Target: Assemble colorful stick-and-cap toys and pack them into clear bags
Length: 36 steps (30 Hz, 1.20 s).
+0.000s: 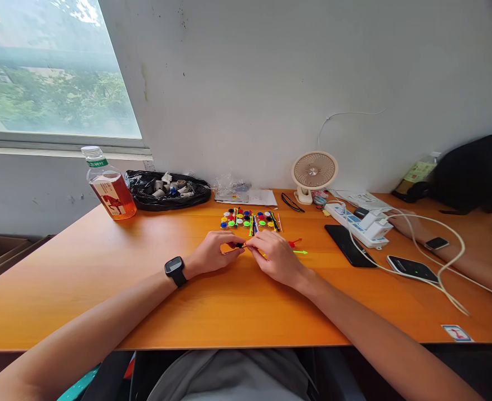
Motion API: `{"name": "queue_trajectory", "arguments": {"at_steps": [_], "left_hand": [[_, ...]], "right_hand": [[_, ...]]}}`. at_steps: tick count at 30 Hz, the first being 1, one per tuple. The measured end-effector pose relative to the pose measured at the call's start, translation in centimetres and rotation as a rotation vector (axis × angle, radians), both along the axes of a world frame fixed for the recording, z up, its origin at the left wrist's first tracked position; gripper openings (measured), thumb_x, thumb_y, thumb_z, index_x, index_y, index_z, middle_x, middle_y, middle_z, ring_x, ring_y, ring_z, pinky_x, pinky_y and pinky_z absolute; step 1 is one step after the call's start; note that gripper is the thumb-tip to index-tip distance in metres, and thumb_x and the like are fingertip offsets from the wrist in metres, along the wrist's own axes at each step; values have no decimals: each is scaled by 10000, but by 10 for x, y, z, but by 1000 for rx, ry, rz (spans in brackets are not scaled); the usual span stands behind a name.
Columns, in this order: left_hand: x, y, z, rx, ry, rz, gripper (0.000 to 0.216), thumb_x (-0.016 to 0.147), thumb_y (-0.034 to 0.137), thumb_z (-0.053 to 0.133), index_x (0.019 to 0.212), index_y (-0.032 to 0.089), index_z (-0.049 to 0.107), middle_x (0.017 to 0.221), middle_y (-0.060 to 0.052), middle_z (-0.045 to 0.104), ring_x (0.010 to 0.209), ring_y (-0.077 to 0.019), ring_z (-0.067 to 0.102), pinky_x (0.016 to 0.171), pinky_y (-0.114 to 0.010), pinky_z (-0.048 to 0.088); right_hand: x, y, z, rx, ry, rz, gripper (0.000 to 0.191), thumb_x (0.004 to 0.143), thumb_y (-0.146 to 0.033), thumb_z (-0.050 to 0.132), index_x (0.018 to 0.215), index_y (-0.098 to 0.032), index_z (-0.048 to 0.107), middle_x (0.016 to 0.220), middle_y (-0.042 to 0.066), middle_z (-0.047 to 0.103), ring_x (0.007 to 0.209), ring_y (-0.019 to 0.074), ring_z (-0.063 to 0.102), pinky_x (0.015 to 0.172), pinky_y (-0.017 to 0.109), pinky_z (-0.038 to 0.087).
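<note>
My left hand (214, 252), with a black watch on its wrist, is closed in a pinch on a small black piece (239, 245). Right beside it, my right hand (276, 257) pinches the end of a thin dark stick that meets the black piece; the fingers cover much of both. Just beyond the fingertips lie several round coloured caps (230, 218) in red, yellow, blue, green, black and white. Thin coloured sticks (251, 225) lie among them. A green arrow-shaped piece (301, 252) and a red one (295, 243) rest past my right hand.
To the left stand a tea bottle (112, 192) and a black plastic bag (168, 192) with bits inside. A small fan (315, 171), glasses (291, 203), a power strip (358, 224) with cables and a black phone (349, 245) sit rightward. Another person's arm (454, 262) rests at far right.
</note>
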<state>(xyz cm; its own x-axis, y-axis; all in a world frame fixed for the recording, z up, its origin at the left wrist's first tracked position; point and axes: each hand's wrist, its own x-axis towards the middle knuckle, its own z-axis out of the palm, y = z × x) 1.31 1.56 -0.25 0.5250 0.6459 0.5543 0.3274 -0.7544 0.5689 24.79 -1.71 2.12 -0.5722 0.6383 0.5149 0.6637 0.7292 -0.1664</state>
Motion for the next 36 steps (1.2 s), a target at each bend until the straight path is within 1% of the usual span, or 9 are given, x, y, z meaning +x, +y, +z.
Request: {"name": "queue_trajectory", "arguments": {"at_steps": [8,12,17,23,27,29,31,33,36], "left_hand": [[0,-4,4,-22,-17,-38,155,964,268,701,1069,194,788,895,-55,779,774,-158,708,763,-277,556],[0,-5,17,-342,-231,-159,296,977,368,717,1188,163,746,1008,-90,768,886,-181,702,844,-308,569],[-4,-4,30,-721,-370,-331,314,906,409,818,1061,148,740,1024,-92,737,892,-167,669,819,-296,552],[-9,-1,34,-716,-408,-281,334,874,398,856,1020,129,721,937,-63,703,836,-148,667,821,-302,550],[-11,0,35,-743,-429,-290,337,841,378,886,975,123,711,885,-56,706,805,-147,671,785,-294,550],[-11,-1,35,-752,-448,-302,339,834,381,890,963,123,712,867,-56,712,784,-148,675,769,-297,553],[-12,-1,35,-750,-468,-296,344,827,387,894,955,121,719,866,-62,721,771,-149,678,759,-302,559],[-12,-1,36,-745,-483,-279,352,814,390,904,947,117,726,868,-71,729,766,-152,683,750,-304,566],[-13,0,38,-746,-496,-258,366,795,387,918,942,111,727,871,-77,736,766,-155,692,750,-307,573]], "right_hand": [[-2,1,0,-87,108,67,166,1073,-167,537,1072,-220,693,990,68,689,927,225,625,831,347,458],[-1,3,1,-140,240,129,234,1091,-148,467,1148,-243,674,1037,68,646,954,219,617,852,346,485],[0,6,3,-166,312,200,244,1101,-189,462,1184,-273,675,1084,74,616,1001,222,622,911,370,520],[3,1,11,-60,292,106,436,1109,-279,448,1536,-361,480,1369,102,562,1307,282,544,1142,482,456],[6,-3,13,-13,276,96,555,1112,-389,434,1653,-344,319,1453,128,507,1329,296,513,1146,503,458],[7,-2,12,-34,250,84,450,1113,-445,411,1518,-292,536,1408,136,523,1292,305,514,1118,515,468],[7,0,13,-102,226,77,463,1125,-473,349,1091,-248,751,1262,120,580,1197,295,535,1063,518,486],[7,3,15,-148,255,80,624,1136,-467,282,695,-219,646,1087,101,609,1082,275,547,997,504,499],[12,9,25,-108,316,31,595,1131,-397,316,604,-216,523,980,96,624,1005,263,546,942,472,490]]}}
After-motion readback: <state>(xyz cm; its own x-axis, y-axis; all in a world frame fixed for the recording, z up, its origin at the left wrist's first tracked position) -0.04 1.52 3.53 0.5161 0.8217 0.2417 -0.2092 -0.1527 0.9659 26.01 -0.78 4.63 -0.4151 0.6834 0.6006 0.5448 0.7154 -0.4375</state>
